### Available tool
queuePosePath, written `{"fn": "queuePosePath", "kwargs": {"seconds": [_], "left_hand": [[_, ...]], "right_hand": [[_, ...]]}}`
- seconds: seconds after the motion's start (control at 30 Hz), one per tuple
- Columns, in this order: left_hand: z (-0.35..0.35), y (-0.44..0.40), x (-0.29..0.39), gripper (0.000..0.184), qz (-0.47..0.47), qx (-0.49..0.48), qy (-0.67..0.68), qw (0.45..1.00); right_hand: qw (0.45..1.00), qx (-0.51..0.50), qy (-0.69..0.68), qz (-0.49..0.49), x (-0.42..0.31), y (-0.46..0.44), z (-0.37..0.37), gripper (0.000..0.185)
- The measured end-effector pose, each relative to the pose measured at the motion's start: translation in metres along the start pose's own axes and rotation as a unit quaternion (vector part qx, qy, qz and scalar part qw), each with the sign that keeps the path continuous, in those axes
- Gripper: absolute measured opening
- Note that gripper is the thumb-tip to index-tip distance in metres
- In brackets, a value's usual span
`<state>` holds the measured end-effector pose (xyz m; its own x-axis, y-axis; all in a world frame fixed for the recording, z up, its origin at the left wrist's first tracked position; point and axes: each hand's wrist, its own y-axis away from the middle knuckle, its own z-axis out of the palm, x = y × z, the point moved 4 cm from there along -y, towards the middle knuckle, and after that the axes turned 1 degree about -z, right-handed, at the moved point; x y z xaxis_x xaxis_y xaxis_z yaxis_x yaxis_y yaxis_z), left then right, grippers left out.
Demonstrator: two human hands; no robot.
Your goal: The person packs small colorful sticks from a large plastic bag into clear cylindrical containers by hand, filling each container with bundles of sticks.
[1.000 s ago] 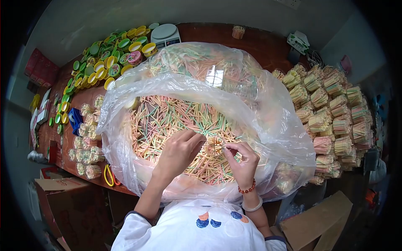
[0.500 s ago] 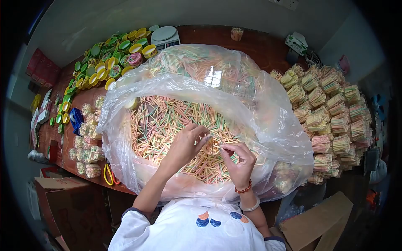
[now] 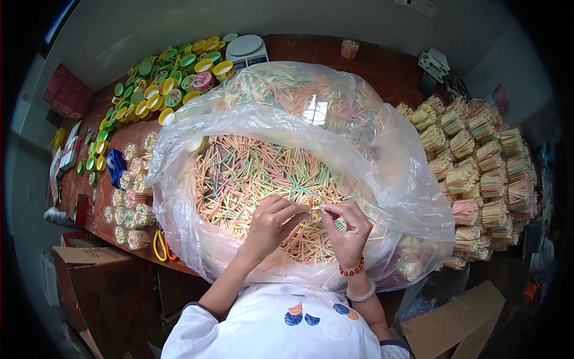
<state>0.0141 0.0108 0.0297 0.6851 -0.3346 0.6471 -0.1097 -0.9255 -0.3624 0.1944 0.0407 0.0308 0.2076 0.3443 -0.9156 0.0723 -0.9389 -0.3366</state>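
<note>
Right now both bare hands hover over the mouth of a big translucent plastic bag (image 3: 418, 209), low among loose pastel sticks (image 3: 257, 170) in pink, green and cream. From where I stand, the left hand (image 3: 269, 226) and the right hand (image 3: 348, 233) point their fingertips at each other, thumbs tucked below the forefingers, so each makes a narrow pinch. The tips almost meet. A small cluster of pale stick ends (image 3: 315, 201) shows just beyond them, centred between the two hands and a touch nearer the far side of the bag. It is too small and too covered for me to tell whether the fingers are closed on it or only beside it. A red bead bracelet (image 3: 353, 270) and a pale bangle (image 3: 362, 295) circle the right wrist and forearm.

On the right, well apart from the hands, stick bundles (image 3: 469, 179) are heaped high; smaller bundles (image 3: 128, 216) sit left of the bag. Beyond those, yellow and green round tubs (image 3: 141, 108) spread toward a kitchen scale (image 3: 245, 45).
</note>
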Motion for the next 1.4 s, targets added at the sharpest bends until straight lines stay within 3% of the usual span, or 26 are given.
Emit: {"fn": "queuePosePath", "kwargs": {"seconds": [0.07,0.1,0.17,0.2,0.27,0.37,0.4,0.5,0.63,0.7,0.8,0.9,1.03,1.17,1.27,1.37,1.4], "left_hand": [[0.001,0.001,-0.001,0.049,-0.037,-0.003,0.002,0.999],[0.001,-0.001,0.000,0.049,-0.037,-0.002,0.002,0.999],[-0.002,-0.004,0.001,0.083,-0.063,-0.001,0.035,0.997],[0.004,-0.003,-0.004,0.099,-0.054,-0.069,0.024,0.996],[0.019,-0.004,-0.010,0.097,0.005,-0.075,0.005,0.997],[0.030,-0.002,-0.018,0.083,-0.021,-0.086,0.027,0.996],[0.015,-0.006,-0.013,0.083,-0.037,-0.084,0.000,0.996],[-0.051,-0.010,-0.017,0.075,-0.086,-0.002,0.118,0.989],[-0.161,-0.002,-0.052,0.068,-0.117,0.114,-0.085,0.983],[-0.223,-0.002,-0.084,0.065,-0.231,0.188,-0.084,0.951],[-0.301,-0.012,-0.153,0.066,-0.234,0.248,-0.307,0.888],[-0.337,-0.028,-0.262,0.069,-0.269,0.252,-0.384,0.846],[-0.340,-0.049,-0.381,0.079,-0.283,0.224,-0.339,0.869],[-0.332,-0.045,-0.406,0.078,-0.425,0.083,-0.335,0.837],[-0.341,-0.034,-0.445,0.075,-0.420,0.018,-0.291,0.859],[-0.357,-0.056,-0.401,0.060,-0.264,0.116,-0.387,0.876],[-0.351,-0.069,-0.363,0.060,-0.265,0.117,-0.387,0.875]], "right_hand": [[0.999,-0.010,0.032,-0.007,0.004,-0.005,0.004,0.019],[0.998,-0.021,0.062,-0.012,0.007,-0.007,0.006,0.019],[0.994,-0.032,0.097,-0.025,0.011,-0.009,0.009,0.019],[0.990,-0.044,0.131,-0.039,0.012,-0.010,0.012,0.019],[0.985,-0.062,0.153,-0.049,0.011,-0.008,0.016,0.021],[0.985,-0.080,0.154,-0.022,-0.011,-0.014,0.016,0.035],[0.987,-0.076,0.143,0.013,-0.018,-0.016,0.011,0.038],[0.990,-0.017,0.139,0.020,0.000,-0.018,-0.016,0.038],[0.986,-0.032,0.161,0.039,0.018,-0.023,-0.015,0.031],[0.982,-0.075,0.168,0.031,0.024,-0.019,-0.007,0.026],[0.986,-0.093,0.131,0.053,0.028,-0.012,0.004,0.027],[0.984,-0.096,0.147,0.042,0.032,-0.011,0.008,0.029],[0.975,-0.077,0.207,-0.007,0.031,-0.016,0.002,0.028],[0.970,-0.055,0.236,0.029,0.025,-0.022,-0.019,0.025],[0.972,-0.058,0.226,0.021,0.025,-0.024,-0.029,0.026],[0.977,-0.065,0.203,0.019,0.009,-0.050,-0.028,0.026],[0.978,-0.044,0.205,0.001,0.004,-0.065,-0.028,0.026]]}}
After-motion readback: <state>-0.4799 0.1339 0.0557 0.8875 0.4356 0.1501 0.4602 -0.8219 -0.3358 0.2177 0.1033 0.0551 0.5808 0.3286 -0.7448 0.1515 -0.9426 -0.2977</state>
